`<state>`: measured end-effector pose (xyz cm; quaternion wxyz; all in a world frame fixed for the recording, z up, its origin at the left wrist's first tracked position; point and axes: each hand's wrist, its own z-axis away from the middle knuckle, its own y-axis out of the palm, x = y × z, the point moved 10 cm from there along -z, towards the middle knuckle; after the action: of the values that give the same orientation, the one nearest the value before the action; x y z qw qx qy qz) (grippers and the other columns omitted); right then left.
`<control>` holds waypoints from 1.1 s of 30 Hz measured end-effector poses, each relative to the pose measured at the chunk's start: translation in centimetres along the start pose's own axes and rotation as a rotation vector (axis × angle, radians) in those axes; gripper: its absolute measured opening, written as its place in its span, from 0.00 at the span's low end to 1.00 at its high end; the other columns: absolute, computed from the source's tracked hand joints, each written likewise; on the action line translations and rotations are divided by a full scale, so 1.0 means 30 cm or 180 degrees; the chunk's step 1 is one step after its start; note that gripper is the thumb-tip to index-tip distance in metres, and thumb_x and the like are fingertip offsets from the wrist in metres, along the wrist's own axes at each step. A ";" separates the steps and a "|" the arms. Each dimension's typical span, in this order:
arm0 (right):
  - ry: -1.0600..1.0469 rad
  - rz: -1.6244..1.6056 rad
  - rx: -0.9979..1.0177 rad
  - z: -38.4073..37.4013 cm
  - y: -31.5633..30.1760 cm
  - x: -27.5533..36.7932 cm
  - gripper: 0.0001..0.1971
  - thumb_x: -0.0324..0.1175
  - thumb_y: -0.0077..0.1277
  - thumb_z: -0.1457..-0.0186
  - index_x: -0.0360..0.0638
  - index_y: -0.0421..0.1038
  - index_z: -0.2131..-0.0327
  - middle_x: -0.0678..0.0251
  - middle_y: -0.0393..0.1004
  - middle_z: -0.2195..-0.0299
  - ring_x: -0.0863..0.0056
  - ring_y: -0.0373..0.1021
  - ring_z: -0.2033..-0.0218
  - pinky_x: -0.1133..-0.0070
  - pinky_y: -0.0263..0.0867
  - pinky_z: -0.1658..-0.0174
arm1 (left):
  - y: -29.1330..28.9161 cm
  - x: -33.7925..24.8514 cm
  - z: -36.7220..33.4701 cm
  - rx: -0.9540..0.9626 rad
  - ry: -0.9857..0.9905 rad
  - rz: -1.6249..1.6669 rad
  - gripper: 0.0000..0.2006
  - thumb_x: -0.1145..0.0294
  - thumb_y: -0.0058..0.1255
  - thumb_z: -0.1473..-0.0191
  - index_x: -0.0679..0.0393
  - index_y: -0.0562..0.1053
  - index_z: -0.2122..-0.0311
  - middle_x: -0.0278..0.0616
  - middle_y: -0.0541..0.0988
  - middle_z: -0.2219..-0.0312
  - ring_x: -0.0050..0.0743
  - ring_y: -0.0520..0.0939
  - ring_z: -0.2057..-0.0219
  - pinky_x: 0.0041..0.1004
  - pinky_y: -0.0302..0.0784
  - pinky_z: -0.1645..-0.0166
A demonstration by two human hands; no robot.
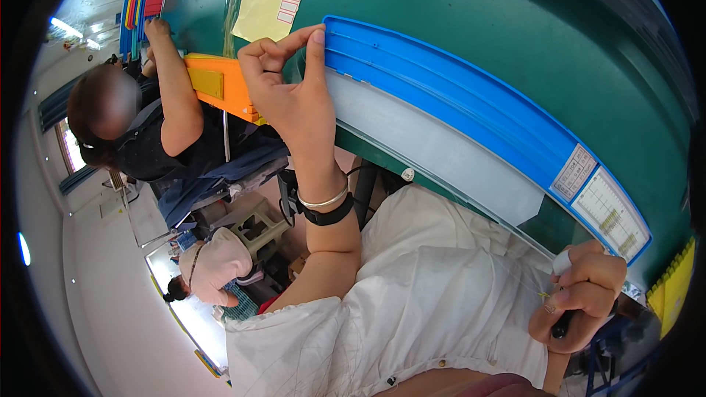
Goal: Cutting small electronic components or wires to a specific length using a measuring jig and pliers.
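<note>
My left hand (289, 99), 11 o'clock: fingertips pinched at tray corner, contents unclear | my right hand (588, 288), 4 o'clock: clenched round black object (561, 325) | blue tray (448, 77), 1 o'clock | step, seemingly: aligning alongside; next likely needs 2 steady hands

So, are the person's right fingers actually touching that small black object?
Touching. The head view shows the right fingers curled around the black object, its rounded end poking out.
</note>
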<state>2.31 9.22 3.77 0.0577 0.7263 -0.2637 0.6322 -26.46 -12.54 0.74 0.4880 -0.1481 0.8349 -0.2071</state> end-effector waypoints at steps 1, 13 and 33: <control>0.0030 0.0028 -0.0036 0.001 -0.002 -0.001 0.12 0.21 0.48 0.57 0.51 0.64 0.69 0.66 0.61 0.67 0.75 0.59 0.76 0.79 0.59 0.69 | 0.002 -0.001 0.000 0.0000 -0.0035 0.0020 0.16 0.80 0.60 0.44 0.58 0.61 0.62 0.49 0.84 0.67 0.26 0.82 0.61 0.25 0.69 0.46; -0.0040 -0.0233 0.0311 0.001 0.013 0.000 0.09 0.23 0.51 0.50 0.51 0.64 0.68 0.65 0.61 0.67 0.74 0.58 0.76 0.78 0.58 0.69 | 0.004 -0.001 0.007 0.0007 -0.0150 0.0009 0.17 0.81 0.61 0.47 0.59 0.61 0.62 0.49 0.85 0.67 0.25 0.82 0.62 0.24 0.69 0.47; -0.0117 -0.0132 -0.0155 -0.004 -0.049 0.010 0.25 0.20 0.61 0.76 0.45 0.72 0.65 0.61 0.66 0.67 0.71 0.63 0.77 0.74 0.59 0.74 | -0.014 -0.009 0.017 -0.0162 0.0023 -0.0713 0.04 0.79 0.62 0.47 0.64 0.81 0.65 0.46 0.86 0.65 0.24 0.83 0.64 0.26 0.74 0.52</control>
<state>2.90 10.43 4.45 0.0836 0.7415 -0.2649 0.6108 -25.86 -12.88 0.92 0.4548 -0.2521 0.8199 -0.2396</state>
